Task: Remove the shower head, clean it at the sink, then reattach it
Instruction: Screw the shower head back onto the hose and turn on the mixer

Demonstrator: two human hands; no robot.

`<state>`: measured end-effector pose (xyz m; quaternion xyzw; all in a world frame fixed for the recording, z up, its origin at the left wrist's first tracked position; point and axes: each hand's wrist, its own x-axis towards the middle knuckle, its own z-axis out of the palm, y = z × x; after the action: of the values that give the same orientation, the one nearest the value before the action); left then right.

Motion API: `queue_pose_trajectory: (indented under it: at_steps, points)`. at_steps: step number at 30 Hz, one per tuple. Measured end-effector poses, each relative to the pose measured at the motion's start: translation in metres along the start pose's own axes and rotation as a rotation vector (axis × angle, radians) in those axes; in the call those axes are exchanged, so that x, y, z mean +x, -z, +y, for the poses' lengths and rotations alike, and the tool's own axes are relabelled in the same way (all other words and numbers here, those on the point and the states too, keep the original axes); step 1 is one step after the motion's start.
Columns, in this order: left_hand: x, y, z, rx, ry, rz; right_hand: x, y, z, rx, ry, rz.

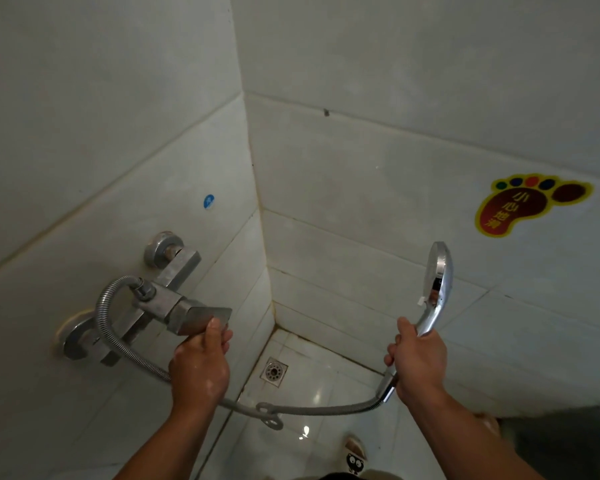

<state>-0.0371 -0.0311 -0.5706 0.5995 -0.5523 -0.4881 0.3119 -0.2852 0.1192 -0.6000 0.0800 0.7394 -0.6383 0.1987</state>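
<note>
A chrome shower head (438,271) stands upright at the right, its round face turned to the left. My right hand (418,362) is closed around its handle. A ribbed metal hose (312,409) runs from the base of the handle in a low arc, passes behind my left hand and loops up to the wall mixer tap (160,296) on the left wall. My left hand (201,362) grips the flat lever (201,318) of that tap from below, thumb on its end.
White tiled walls meet in a corner ahead. A floor drain (274,372) sits in the corner of the glossy floor. A foot-shaped warning sticker (520,206) is on the right wall, a small blue sticker (209,201) on the left wall. A slippered foot (355,452) shows below.
</note>
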Motion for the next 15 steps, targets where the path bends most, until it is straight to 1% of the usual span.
queue_pose_trajectory:
  at_steps: [4,7,15]
  points:
    - [-0.0087,-0.0025,0.0018,-0.114,0.011,-0.02,-0.0025,0.0,-0.001,-0.051,0.019,0.023]
    - [-0.0075,0.0001,0.0014,-0.116,0.012,-0.034,-0.0061,0.0009,-0.0019,-0.093,0.042,0.036]
    - [-0.0057,-0.0015,0.0013,-0.132,0.017,-0.033,-0.0025,0.0008,0.0003,-0.075,0.028,0.051]
